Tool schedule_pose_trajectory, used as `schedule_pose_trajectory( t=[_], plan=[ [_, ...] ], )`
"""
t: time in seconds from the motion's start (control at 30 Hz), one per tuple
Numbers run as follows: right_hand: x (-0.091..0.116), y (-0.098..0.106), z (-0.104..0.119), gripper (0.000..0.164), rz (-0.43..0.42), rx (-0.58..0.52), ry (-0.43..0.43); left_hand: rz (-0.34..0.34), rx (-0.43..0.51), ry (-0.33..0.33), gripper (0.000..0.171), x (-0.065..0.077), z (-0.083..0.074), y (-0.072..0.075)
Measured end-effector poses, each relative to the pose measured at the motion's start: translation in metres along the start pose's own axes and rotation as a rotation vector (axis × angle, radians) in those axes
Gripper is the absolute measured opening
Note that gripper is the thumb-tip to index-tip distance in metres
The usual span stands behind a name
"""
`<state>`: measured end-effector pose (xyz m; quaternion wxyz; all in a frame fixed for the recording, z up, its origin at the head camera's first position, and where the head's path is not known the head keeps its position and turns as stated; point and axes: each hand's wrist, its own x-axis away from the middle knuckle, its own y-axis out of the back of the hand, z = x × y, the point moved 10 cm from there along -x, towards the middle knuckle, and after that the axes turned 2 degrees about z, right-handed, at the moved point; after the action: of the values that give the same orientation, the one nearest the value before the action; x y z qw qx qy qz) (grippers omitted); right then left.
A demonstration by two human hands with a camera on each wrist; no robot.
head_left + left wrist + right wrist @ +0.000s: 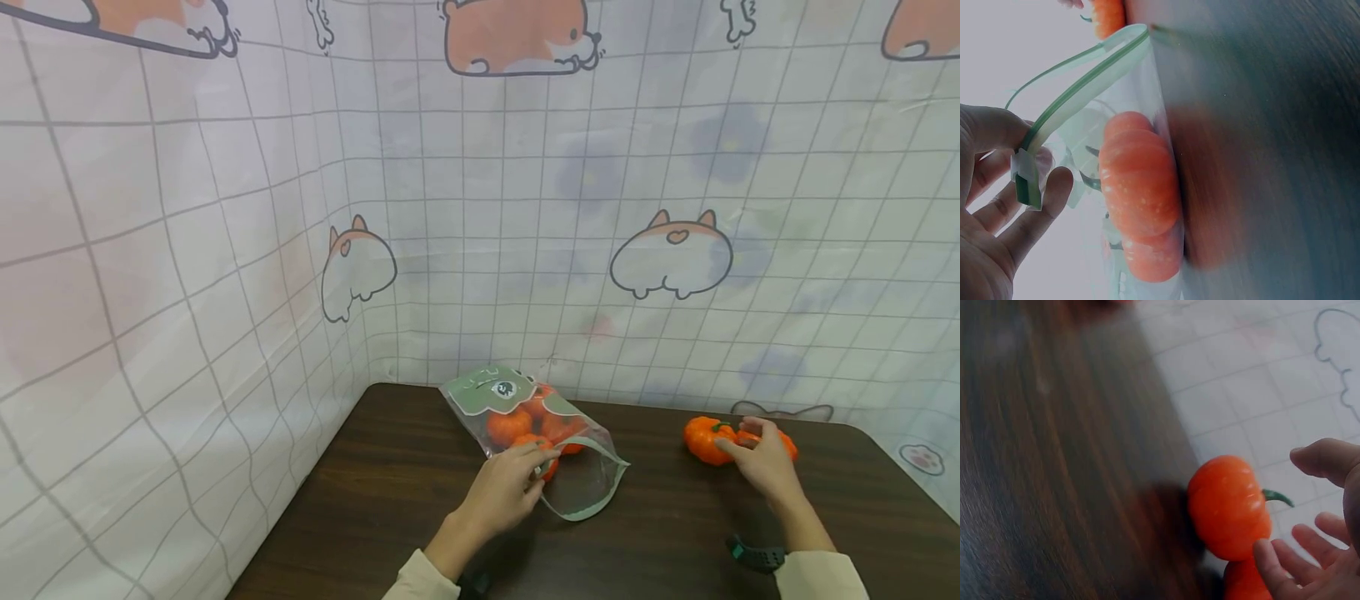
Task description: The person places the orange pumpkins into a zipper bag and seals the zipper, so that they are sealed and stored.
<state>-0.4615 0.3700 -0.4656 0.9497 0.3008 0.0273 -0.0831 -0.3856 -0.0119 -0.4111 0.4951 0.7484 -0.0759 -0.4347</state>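
Observation:
My left hand (504, 485) pinches the green zip edge (1063, 103) of a clear zip bag (596, 492) at its mouth. The bag lies on the table with its mouth gaping toward me. Several small orange pumpkins (1141, 181) with green stems are inside it. My right hand (772, 465) hovers over two more pumpkins at the back right, thumb and fingers spread. In the right wrist view its fingertips come right at the nearer-to-bag pumpkin (1229, 506). The second pumpkin (1245, 581) sits beside it, partly hidden by the hand.
The dark wooden table (390, 467) runs back to a wall sheet (525, 275) printed with dogs and a grid. Another sheet (187, 333) hangs along the left side. A dark band (756, 556) is at the right wrist.

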Motion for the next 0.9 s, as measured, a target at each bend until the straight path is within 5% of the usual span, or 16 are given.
schedule_pose_trajectory(
  t=[0.43,0.9],
  plan=[
    [-0.019,-0.011,0.000,0.090,0.079,0.199,0.020,0.008,0.009,0.010,0.044,0.000,0.000,0.000],
    [-0.023,-0.022,0.009,0.076,0.078,0.319,0.163,0.000,-0.015,0.000,0.045,0.000,-0.001,0.001]
  ],
)
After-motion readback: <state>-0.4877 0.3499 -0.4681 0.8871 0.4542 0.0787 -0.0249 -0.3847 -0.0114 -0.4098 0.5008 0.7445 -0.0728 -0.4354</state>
